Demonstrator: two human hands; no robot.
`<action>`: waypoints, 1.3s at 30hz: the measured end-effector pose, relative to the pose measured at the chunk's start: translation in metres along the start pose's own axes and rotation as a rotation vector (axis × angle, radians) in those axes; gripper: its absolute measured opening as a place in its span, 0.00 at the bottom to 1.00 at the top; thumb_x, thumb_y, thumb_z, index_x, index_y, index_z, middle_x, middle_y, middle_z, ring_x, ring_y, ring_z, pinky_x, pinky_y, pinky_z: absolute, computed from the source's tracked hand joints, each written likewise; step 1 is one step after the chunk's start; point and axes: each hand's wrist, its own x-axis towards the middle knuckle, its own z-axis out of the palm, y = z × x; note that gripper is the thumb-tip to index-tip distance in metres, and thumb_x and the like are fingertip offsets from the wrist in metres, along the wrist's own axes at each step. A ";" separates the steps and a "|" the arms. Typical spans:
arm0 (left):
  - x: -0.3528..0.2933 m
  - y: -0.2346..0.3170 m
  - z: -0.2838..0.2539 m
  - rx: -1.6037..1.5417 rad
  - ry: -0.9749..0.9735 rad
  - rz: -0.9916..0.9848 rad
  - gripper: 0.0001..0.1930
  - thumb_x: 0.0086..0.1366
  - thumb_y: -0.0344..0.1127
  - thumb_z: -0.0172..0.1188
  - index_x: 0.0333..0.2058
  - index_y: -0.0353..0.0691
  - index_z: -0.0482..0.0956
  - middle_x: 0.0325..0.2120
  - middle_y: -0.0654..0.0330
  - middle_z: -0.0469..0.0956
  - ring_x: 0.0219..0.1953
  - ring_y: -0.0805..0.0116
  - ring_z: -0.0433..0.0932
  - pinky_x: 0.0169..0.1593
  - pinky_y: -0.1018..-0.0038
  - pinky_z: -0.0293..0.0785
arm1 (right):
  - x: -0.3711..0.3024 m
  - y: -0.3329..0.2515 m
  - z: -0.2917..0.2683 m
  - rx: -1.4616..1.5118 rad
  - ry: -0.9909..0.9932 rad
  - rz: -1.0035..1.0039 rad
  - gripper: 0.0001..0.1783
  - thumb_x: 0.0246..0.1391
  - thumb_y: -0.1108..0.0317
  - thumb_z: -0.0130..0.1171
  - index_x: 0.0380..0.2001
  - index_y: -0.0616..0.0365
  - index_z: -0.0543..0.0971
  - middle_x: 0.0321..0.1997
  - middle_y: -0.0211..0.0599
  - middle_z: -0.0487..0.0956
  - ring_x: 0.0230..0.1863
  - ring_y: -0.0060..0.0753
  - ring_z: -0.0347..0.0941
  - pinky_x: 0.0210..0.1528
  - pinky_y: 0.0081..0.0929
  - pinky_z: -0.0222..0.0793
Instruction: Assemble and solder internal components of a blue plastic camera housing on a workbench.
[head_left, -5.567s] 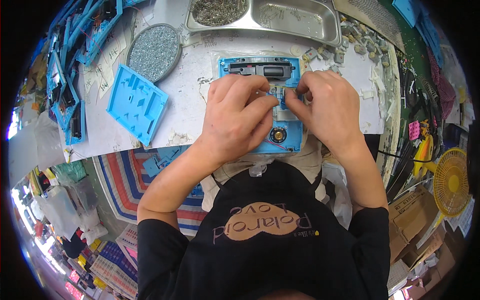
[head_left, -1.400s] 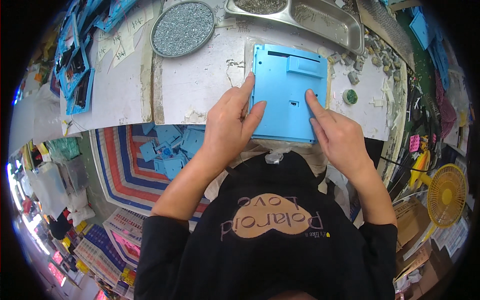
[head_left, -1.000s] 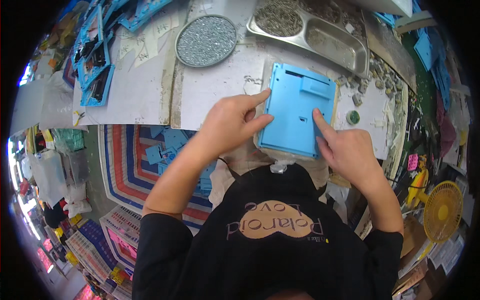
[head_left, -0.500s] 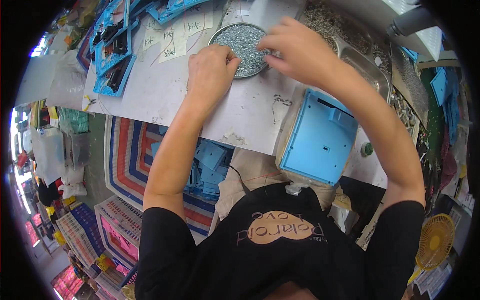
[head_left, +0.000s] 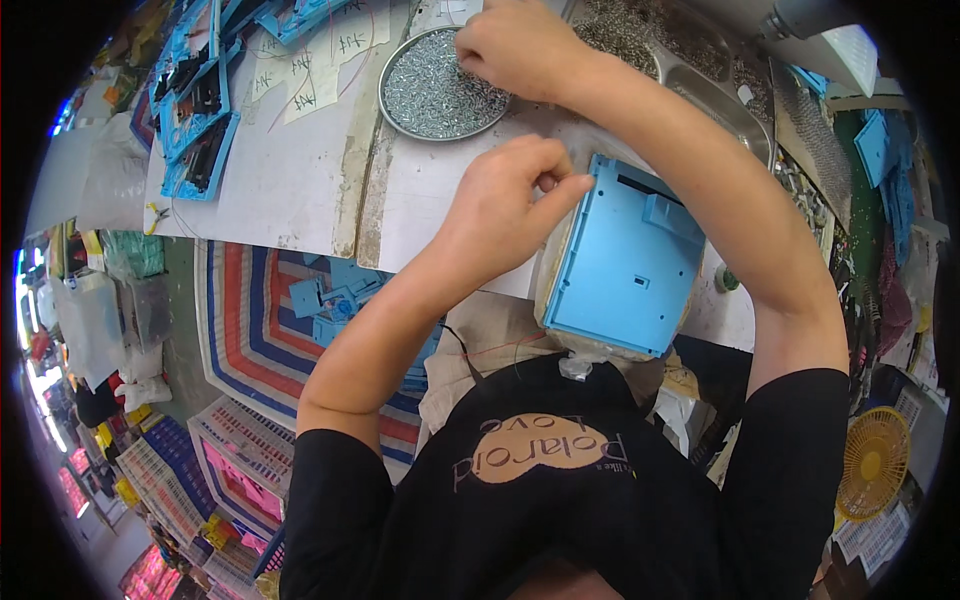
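Note:
My left hand (head_left: 515, 200) is at the upper left corner of a light blue plastic panel (head_left: 630, 275). Its fingers are curled with the thumb against them; whatever they pinch is too small to make out. The panel lies flat in front of me and has a dark slot and a raised block near its top. Over the right part of a round metal dish (head_left: 440, 85), my right hand (head_left: 515, 50) has its fingertips bent down at the small silvery metal pieces (head_left: 425, 95) filling it. Its fingers are closed, but what they hold is hidden.
Blue housings with black parts (head_left: 205, 110) pile up at the far left beside small pliers (head_left: 155, 217). A metal tray (head_left: 715, 105) with small parts stands at the back right. Below the table, a striped bag (head_left: 235, 330) holds blue plastic pieces. A yellow round basket (head_left: 872, 462) is at right.
My left hand has moved from the dish rightward and nearer, to the panel's corner. My right hand has shifted left over the dish. The whole view has turned slightly.

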 end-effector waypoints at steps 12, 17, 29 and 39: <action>0.016 0.004 0.021 0.267 -0.032 0.171 0.14 0.66 0.37 0.63 0.27 0.32 0.74 0.25 0.50 0.73 0.27 0.54 0.73 0.34 0.61 0.70 | -0.200 0.023 -0.117 0.437 0.034 0.278 0.06 0.54 0.68 0.66 0.31 0.59 0.81 0.28 0.38 0.79 0.32 0.40 0.76 0.36 0.35 0.71; 0.016 0.008 0.016 0.207 -0.110 0.069 0.14 0.65 0.37 0.66 0.27 0.33 0.73 0.23 0.55 0.71 0.25 0.62 0.68 0.31 0.68 0.66 | -0.245 0.025 -0.115 0.360 -0.013 0.277 0.06 0.51 0.70 0.68 0.30 0.59 0.81 0.29 0.38 0.80 0.34 0.42 0.77 0.38 0.36 0.72; 0.004 -0.020 -0.054 0.275 0.138 -0.131 0.12 0.66 0.35 0.68 0.30 0.35 0.75 0.23 0.69 0.69 0.26 0.80 0.63 0.31 0.79 0.61 | -0.199 0.041 -0.129 -0.026 -0.397 0.021 0.07 0.50 0.67 0.67 0.28 0.59 0.83 0.30 0.43 0.82 0.39 0.49 0.80 0.42 0.41 0.76; 0.016 -0.029 -0.085 0.330 0.150 -0.195 0.16 0.64 0.41 0.68 0.28 0.32 0.79 0.22 0.62 0.73 0.25 0.74 0.68 0.31 0.74 0.65 | -0.136 0.033 -0.130 -0.166 -0.898 -0.053 0.06 0.45 0.70 0.68 0.25 0.63 0.85 0.28 0.49 0.83 0.32 0.47 0.82 0.34 0.41 0.78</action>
